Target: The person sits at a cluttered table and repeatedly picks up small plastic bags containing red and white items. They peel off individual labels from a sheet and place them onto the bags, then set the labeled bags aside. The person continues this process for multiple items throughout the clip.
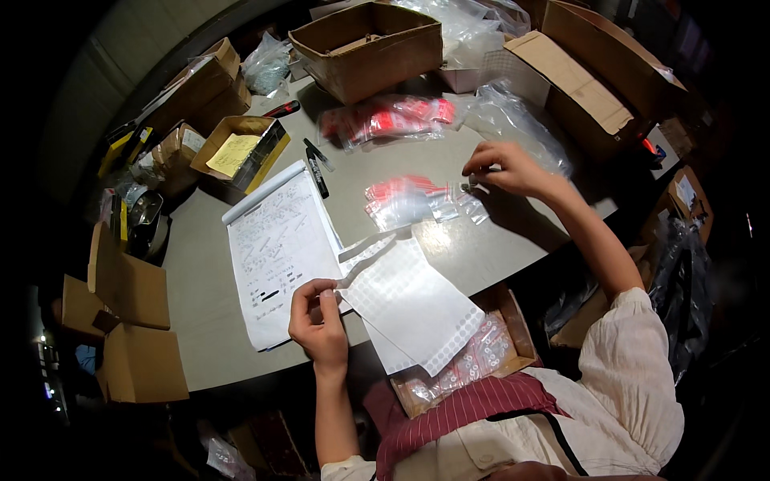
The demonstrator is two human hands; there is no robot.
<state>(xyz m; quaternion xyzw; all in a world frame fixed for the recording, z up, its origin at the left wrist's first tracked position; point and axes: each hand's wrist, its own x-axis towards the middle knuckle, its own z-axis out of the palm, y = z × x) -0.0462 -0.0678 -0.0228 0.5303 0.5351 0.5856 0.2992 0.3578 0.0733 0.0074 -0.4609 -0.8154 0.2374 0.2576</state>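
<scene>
The left hand (pixel 318 319) sits near the table's front edge with its fingers curled together, pinching the left edge of a white sheet of small round stickers (pixel 409 303). The sheet lies partly on the grey table (pixel 473 248) and hangs over its front edge, with more white sheets under it. Below the overhang, an open cardboard box (pixel 513 321) on the person's lap holds small clear zip bags (pixel 473 361).

The right hand (pixel 507 170) reaches well forward across the table, its thumb and fingertips drawn together on a small object too tiny to make out. It hovers just right of a loose heap of small clear bags with red tops (pixel 413 200), which lies on the table between the two hands.

Left of the sticker sheet, touching it, lies a printed paper list on a pad (pixel 277 248), with two black markers (pixel 318 164) just above it. Further back lies a bigger pile of red-topped bags (pixel 389 119), and behind it stands an open brown carton (pixel 365 44).
</scene>
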